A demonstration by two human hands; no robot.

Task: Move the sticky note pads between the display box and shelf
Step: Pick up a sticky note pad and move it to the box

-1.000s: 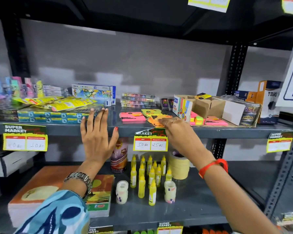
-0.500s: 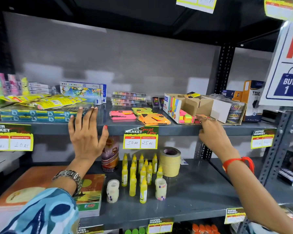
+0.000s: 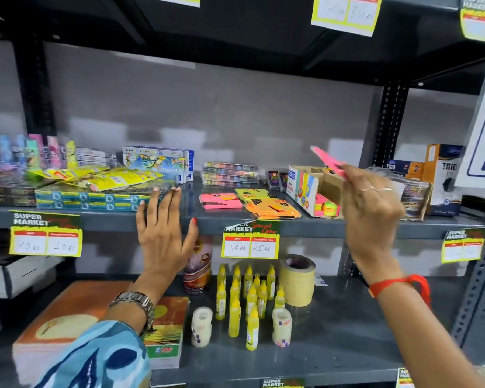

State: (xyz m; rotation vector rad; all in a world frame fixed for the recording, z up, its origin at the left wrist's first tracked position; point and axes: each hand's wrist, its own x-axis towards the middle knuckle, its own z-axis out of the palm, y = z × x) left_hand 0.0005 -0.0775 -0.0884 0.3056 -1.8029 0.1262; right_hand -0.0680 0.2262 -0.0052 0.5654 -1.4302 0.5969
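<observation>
My right hand (image 3: 368,214) is raised in front of the cardboard display box (image 3: 305,189) and pinches a pink sticky note pad (image 3: 326,161), tilted and held in the air. The box lies open on the grey shelf (image 3: 179,222) with neon pads (image 3: 326,208) inside. Left of the box, pink pads (image 3: 220,201) and orange and yellow pads (image 3: 269,204) lie flat on the shelf. My left hand (image 3: 163,233) rests with fingers spread against the shelf's front edge, holding nothing.
Blue flat packs (image 3: 95,198) and yellow packets sit left of my left hand. A price tag (image 3: 251,239) hangs below the pads. Glue bottles (image 3: 247,298), tape rolls (image 3: 297,281) and paper stacks fill the lower shelf. Boxes (image 3: 443,177) stand at the right.
My right hand has lifted up from the display box's front with a pink pad in its fingers. My left hand has stayed on the shelf edge. The view shifted slightly.
</observation>
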